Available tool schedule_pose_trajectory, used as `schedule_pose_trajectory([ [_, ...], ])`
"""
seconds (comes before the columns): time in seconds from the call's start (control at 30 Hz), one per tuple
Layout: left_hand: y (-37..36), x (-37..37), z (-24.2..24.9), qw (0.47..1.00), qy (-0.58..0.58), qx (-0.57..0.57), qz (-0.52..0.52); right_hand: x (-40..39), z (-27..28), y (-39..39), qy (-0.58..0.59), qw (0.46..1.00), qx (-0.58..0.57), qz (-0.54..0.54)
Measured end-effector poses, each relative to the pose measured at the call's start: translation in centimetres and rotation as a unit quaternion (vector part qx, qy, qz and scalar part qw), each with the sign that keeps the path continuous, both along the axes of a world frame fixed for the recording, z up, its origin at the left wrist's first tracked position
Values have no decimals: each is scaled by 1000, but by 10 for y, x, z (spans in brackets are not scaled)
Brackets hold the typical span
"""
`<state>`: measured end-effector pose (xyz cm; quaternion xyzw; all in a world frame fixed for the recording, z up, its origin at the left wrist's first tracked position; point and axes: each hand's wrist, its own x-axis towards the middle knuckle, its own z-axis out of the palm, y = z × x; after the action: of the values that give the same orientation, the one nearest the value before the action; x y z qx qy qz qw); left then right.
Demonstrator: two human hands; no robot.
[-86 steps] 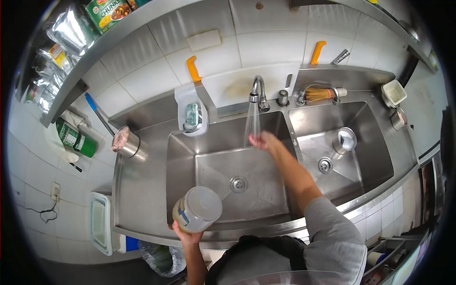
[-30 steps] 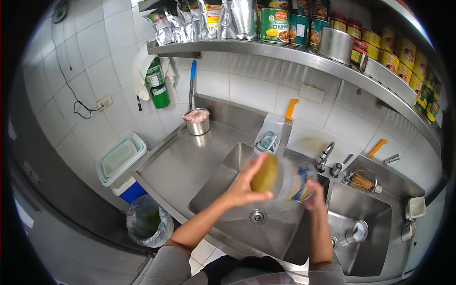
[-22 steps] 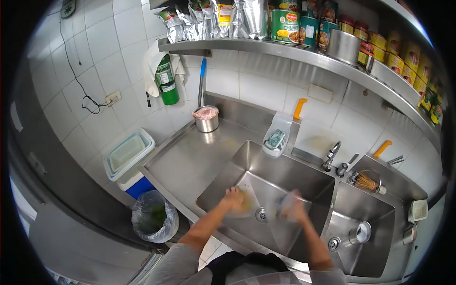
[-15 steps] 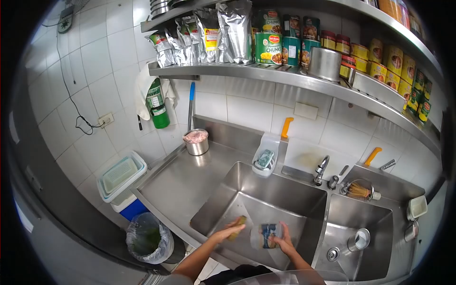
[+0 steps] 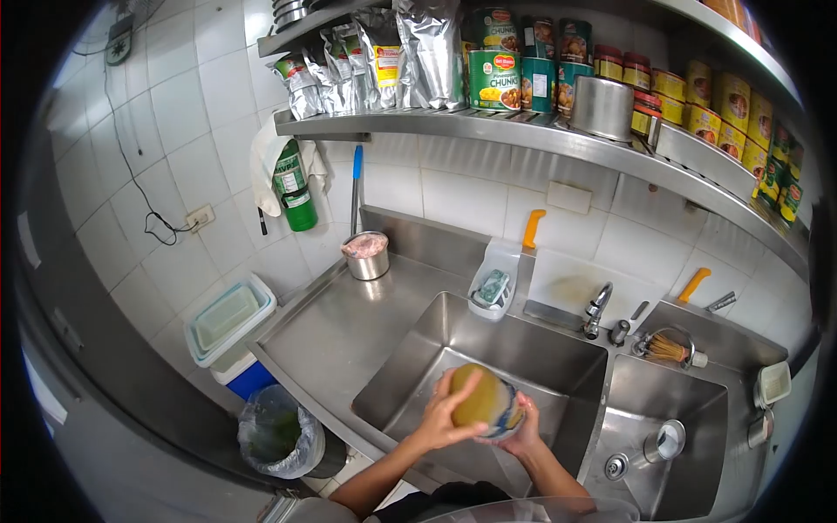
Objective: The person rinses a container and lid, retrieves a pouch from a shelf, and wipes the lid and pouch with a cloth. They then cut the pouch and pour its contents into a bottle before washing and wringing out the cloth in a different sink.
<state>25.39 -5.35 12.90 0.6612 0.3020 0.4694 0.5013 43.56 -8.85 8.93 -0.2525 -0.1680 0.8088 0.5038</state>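
Over the large sink basin (image 5: pixel 558 418), my two hands are together around a clear jar (image 5: pixel 503 417) with a dark blue label, tilted on its side and slightly blurred. My right hand (image 5: pixel 524 433) wraps the jar's right side. A round, dull yellow lid (image 5: pixel 475 397) covers the jar's end facing up and left. My left hand (image 5: pixel 449 411) grips this lid, with fingers spread across its face and edge.
A steel pot (image 5: pixel 366 258) of pinkish food stands on the left drainboard (image 5: pixel 344 336). A metal cup (image 5: pixel 667 440) lies in the smaller right basin. Behind the sinks is a faucet (image 5: pixel 598 309). A lined bin (image 5: pixel 279 436) stands below left.
My left hand has brought the yellow lid rightward onto the jar, which it was apart from before. My right hand still holds the jar, now tilted differently.
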Motion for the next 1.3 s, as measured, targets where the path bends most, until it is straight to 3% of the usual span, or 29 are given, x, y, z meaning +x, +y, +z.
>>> schedule_pose_trajectory([
  [0.03,-4,-1,29,966,203,154,-49,0,5,-1,3,998,-58,25],
  [0.07,-1,-4,50,865,395,295,-95,-1,4,-5,3,998,-58,29],
  [0.1,9,-7,58,865,396,294,-90,0,0,-10,45,996,-74,33],
  [0.13,20,-11,63,864,382,273,-182,3,-7,-14,87,992,-90,35],
  [0.17,33,-14,72,854,364,250,-274,12,-22,-12,215,968,-53,117],
  [0.23,83,-17,115,882,311,342,-92,24,-32,-13,191,979,-43,56],
  [0.27,93,-8,165,964,104,242,-41,29,-35,-13,166,986,-34,-7],
  [0.3,127,-7,197,933,141,299,139,33,-36,-14,168,985,-32,-8],
  [0.33,187,-10,221,852,121,437,261,38,-34,-17,155,986,-36,-55],
  [0.37,215,-10,267,822,59,483,297,42,-33,-20,141,984,-39,-103],
  [0.4,238,-7,303,844,51,408,346,46,-31,-23,142,983,-34,-108],
  [0.47,287,4,350,769,105,444,448,53,-32,-34,190,973,-48,-121],
  [0.53,306,31,377,805,124,328,479,63,-47,-46,198,970,-52,-130],
  [0.6,324,53,390,793,162,295,508,66,-51,-57,207,966,-56,-142],
  [0.67,358,66,389,782,185,295,517,65,-44,-68,96,979,-21,-179],
  [0.73,389,64,383,800,121,297,506,65,-41,-75,137,967,-45,-210],
  [0.8,390,47,382,791,86,424,432,66,-27,-82,174,953,-77,-234],
  [0.87,375,33,392,810,136,379,426,60,-6,-78,3,937,-141,-320],
  [0.9,374,25,391,818,113,398,399,62,-15,-76,9,936,-148,-318],
  [0.93,371,19,394,830,118,393,379,69,-29,-73,25,954,-120,-274],
  [1.0,358,12,402,948,114,193,227,77,-47,-70,48,968,-97,-228],
  [1.03,362,12,397,920,88,268,270,77,-53,-66,72,969,-71,-225],
  [1.07,363,20,397,919,94,270,271,77,-56,-62,95,970,-43,-221],
  [1.13,335,54,393,823,106,270,489,72,-56,-53,90,972,-12,-215],
  [1.2,343,52,397,831,64,201,515,72,-56,-48,113,970,-60,-207],
  [1.27,356,33,394,872,-72,243,419,68,-53,-44,105,972,-65,-200],
  [1.3,387,20,394,851,-104,266,440,64,-52,-42,106,973,-68,-194],
])
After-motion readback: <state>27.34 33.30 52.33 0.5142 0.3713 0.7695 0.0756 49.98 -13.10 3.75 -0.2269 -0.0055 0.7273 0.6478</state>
